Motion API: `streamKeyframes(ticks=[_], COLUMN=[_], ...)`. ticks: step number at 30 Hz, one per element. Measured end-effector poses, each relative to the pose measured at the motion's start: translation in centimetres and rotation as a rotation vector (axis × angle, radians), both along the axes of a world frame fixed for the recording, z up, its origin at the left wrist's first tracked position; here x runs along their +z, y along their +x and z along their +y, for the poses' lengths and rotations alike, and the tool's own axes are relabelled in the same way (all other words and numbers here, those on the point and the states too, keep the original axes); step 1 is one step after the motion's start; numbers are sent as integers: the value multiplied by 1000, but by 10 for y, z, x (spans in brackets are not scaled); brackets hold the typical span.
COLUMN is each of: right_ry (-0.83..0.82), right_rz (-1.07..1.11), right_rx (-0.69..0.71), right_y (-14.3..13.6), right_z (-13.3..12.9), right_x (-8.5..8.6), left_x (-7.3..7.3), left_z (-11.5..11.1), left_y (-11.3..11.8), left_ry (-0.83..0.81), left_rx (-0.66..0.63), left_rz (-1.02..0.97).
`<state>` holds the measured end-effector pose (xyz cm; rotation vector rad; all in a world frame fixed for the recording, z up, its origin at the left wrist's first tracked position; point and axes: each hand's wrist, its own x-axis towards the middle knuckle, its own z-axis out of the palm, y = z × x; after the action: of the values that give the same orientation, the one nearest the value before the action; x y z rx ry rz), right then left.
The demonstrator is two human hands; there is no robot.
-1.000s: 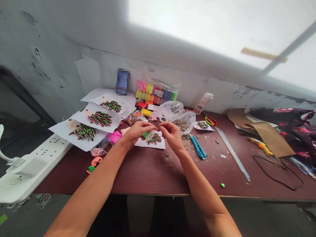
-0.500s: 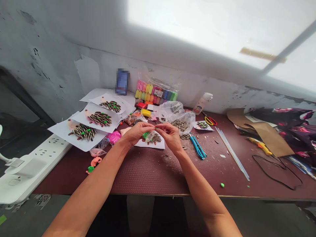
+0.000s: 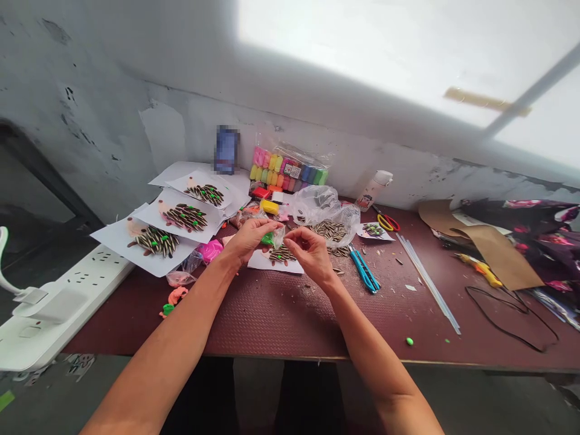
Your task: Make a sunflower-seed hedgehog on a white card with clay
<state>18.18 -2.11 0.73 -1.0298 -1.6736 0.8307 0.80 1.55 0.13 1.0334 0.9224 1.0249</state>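
Pinched in my left hand point(image 3: 247, 244) is a small clear bag of green modelling clay point(image 3: 270, 238). Just to its right, my right hand point(image 3: 312, 254) has thumb and fingertips pressed together, a small gap from the bag; whatever lies between them is too small to make out. Under both hands a white card point(image 3: 260, 262) lies on the table, partly hidden, bearing a hedgehog shape of striped sunflower seeds point(image 3: 281, 254). Loose sunflower seeds point(image 3: 330, 229) spill from a clear plastic bag point(image 3: 351, 219) beyond my right hand.
Seed-hedgehog sheets point(image 3: 154, 266) with green dots overlap at the left, by a white power strip point(image 3: 90, 290). Clay packs point(image 3: 290, 169) lean on the wall. Blue-handled pliers point(image 3: 365, 272), scissors point(image 3: 387, 222), glue sticks point(image 3: 428, 284), a bottle point(image 3: 375, 190) and a yellow glue gun point(image 3: 487, 275) lie rightward.
My right hand has drawn slightly away from my left, opening a small gap. The green bit seen at the fingertips before no longer shows clearly. The bag stays in my left hand.
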Motion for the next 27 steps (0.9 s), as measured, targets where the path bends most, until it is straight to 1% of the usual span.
streamKeyframes(ticks=[4, 9, 12, 16, 21, 27], right_ry=[65, 18, 0, 53, 122, 207], right_rz=[-65, -59, -39, -46, -97, -183], right_rx=[-57, -119, -159, -176, -141, -223], right_y=[0, 2, 3, 6, 7, 5], right_z=[0, 4, 6, 9, 10, 6], right_x=[-2, -4, -5, -8, -11, -7], left_x=[4, 4, 2, 0, -1, 0], left_z=[-3, -4, -4, -5, -6, -6], left_y=[2, 4, 4, 4, 4, 4], left_ry=[2, 6, 26, 53, 56, 59], left_rx=[24, 27, -20, -96, -109, -142], left_rz=[12, 51, 81, 91, 72, 88])
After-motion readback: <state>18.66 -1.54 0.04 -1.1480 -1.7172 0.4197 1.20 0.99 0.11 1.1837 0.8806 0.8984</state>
